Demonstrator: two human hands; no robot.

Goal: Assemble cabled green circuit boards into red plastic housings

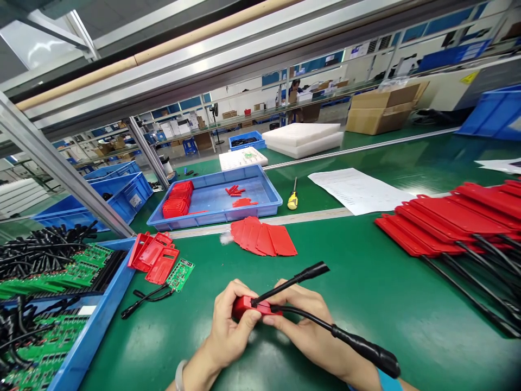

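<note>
Red case [264, 308] | between left grip [231, 321] and right grip [305, 309] | touching both

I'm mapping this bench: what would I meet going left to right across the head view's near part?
Blue bin, loose circuit board, left hand, right hand, overlapping red cases with black cables.

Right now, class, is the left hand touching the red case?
Touching: in the head view, the left hand grips the red case, thumb against its near side.
</note>
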